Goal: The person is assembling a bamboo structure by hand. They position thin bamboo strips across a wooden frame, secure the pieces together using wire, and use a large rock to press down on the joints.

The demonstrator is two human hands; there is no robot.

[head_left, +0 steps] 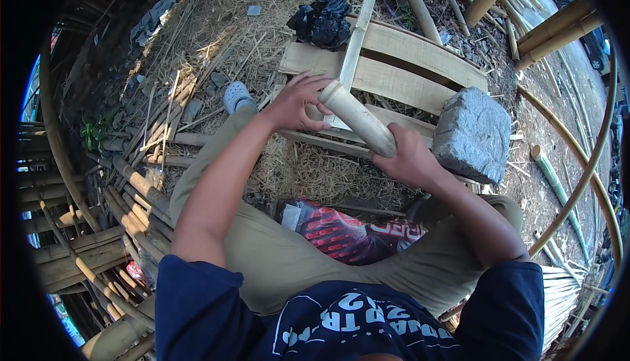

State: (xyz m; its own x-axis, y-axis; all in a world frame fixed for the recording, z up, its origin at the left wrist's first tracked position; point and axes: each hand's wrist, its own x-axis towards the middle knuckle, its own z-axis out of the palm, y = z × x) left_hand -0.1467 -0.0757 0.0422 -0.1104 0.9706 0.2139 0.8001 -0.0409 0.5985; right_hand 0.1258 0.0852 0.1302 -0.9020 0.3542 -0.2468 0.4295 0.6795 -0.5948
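Observation:
My right hand [408, 156] is wrapped round the lower right end of a short, thick pale bamboo tube [357, 118]. The tube lies slantwise in front of me, its other end up and to the left. By that upper end is my left hand [303, 102], its thumb and fingers spread apart. Its fingertips come close to the tube and to the near end of a narrow bamboo strip [358, 40]; whether they press on either is unclear. That strip runs away from me, across several flat wooden slats [400, 85].
A rough grey stone block [471, 135] rests at the slats' right end. Behind them lies a black plastic bag [321, 17]. A red and black printed sack [341, 233] is between my legs. Bamboo poles [141, 180] are piled left; a green bamboo pole [561, 194] lies right.

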